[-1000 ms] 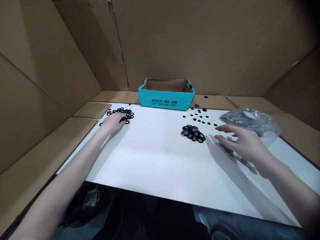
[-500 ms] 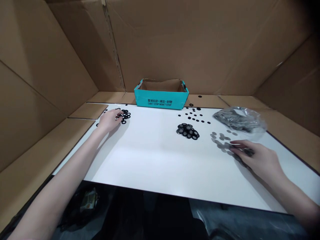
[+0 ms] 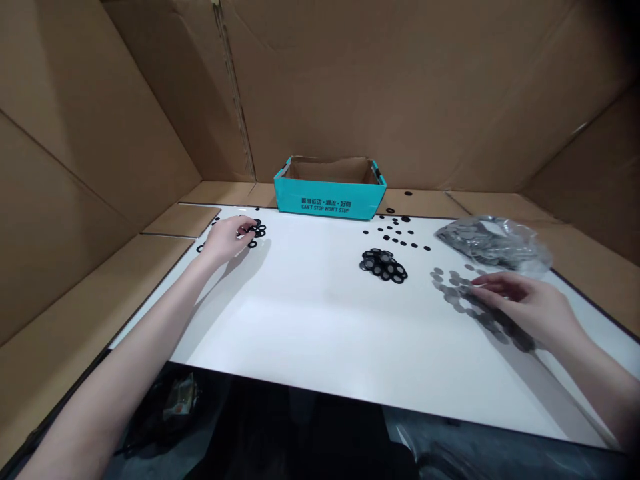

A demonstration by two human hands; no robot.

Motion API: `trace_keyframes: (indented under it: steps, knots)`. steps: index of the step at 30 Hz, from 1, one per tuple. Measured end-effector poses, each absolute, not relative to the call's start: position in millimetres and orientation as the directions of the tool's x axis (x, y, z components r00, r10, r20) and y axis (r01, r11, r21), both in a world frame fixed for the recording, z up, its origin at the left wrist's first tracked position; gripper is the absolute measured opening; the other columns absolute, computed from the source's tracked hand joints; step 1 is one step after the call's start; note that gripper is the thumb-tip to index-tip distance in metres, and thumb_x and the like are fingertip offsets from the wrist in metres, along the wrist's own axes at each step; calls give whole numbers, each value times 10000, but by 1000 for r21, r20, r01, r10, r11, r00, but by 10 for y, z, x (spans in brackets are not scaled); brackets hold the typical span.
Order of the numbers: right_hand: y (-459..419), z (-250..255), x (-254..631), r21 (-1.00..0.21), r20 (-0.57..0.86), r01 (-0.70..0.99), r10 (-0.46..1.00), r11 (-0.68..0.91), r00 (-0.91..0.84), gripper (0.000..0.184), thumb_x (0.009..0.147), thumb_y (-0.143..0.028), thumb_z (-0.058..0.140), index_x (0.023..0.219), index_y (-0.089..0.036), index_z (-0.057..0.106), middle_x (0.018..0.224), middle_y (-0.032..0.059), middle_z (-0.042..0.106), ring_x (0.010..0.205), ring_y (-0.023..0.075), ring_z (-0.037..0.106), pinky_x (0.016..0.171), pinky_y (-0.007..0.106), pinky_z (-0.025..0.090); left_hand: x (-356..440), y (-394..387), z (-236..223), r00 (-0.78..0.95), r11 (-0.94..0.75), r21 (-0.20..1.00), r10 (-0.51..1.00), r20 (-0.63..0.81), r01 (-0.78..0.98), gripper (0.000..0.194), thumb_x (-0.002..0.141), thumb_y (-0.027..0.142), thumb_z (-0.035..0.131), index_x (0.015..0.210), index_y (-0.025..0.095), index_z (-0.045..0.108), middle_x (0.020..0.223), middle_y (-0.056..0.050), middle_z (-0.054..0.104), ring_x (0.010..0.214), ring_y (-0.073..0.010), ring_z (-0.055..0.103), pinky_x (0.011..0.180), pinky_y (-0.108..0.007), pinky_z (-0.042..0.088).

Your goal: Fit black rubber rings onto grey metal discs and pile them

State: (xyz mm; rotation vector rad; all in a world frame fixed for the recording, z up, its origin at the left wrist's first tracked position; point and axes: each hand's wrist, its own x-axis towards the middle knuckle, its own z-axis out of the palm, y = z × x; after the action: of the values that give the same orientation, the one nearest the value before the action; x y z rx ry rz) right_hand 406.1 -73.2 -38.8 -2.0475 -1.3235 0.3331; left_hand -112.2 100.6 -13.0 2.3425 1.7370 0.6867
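Observation:
My left hand [image 3: 226, 238] rests at the far left of the white board [image 3: 320, 327], its fingertips pinched together at a small heap of black rings [image 3: 256, 231]. My right hand [image 3: 533, 308] lies low over loose grey discs [image 3: 453, 288] on the right, fingers drawn together and pointing left; what they hold, if anything, is hidden. Between the hands sits a pile of black rings with grey centres [image 3: 383, 265].
A teal cardboard box [image 3: 330, 198], open on top, stands at the board's far edge. Small black dots [image 3: 397, 233] are scattered right of it. A clear plastic bag of grey discs [image 3: 493, 239] lies at the far right. Brown cardboard walls enclose the board.
My right hand came back from near the bag, pressed down on the grey discs, and now sits slightly raised over them. My left hand stayed at the black rings.

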Motion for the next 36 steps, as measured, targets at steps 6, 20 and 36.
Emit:
trace_keyframes:
  steps: [6,20,36]
  knots:
    - [-733,-270,3992,-659,169,692,838,-295,519,146,670,-360,782,784,-282,735,790,85,800,783,322,752,768,448,515,-1053,959,-92,223,-341,506,934,280,792,414,814,408,591,1131,188,740,1105,-98,795,914,-250,735,917,-376,584]
    - [-429,-63,2404,-986,151,81,984,143,99,470,461,-366,1032,817,-211,766,713,35,741,591,165,686,591,315,624,66,204,-79,637,-205,975,764,103,89,222,722,233,806,909,138,735,872,-46,747,663,-89,663,608,-201,543]
    - [-355,-173,2062,-977,197,104,976,187,97,365,603,-371,976,835,-257,719,810,14,717,598,147,613,546,295,537,230,-70,-145,549,-167,986,822,151,-21,170,789,200,758,941,167,690,884,-40,714,802,-128,700,688,-228,575]
